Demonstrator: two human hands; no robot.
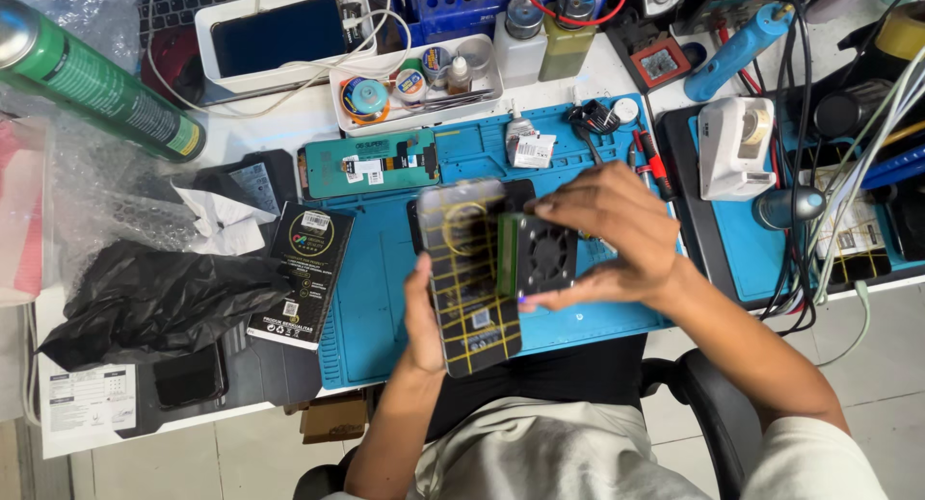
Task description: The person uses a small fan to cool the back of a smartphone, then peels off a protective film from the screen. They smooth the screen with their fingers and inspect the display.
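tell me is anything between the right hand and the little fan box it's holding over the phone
Nothing visible: the right hand grips the fan box directly, pressed against the phone that the left hand holds.

green spray can (92, 81), black plastic bag (154, 302), blue work mat (385, 298), white tray (352, 115)

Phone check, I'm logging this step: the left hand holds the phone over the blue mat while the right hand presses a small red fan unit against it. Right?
Not quite: the fan unit is black, not red, as the head view shows. The left hand holds the phone over the blue mat, and the right hand presses it on.
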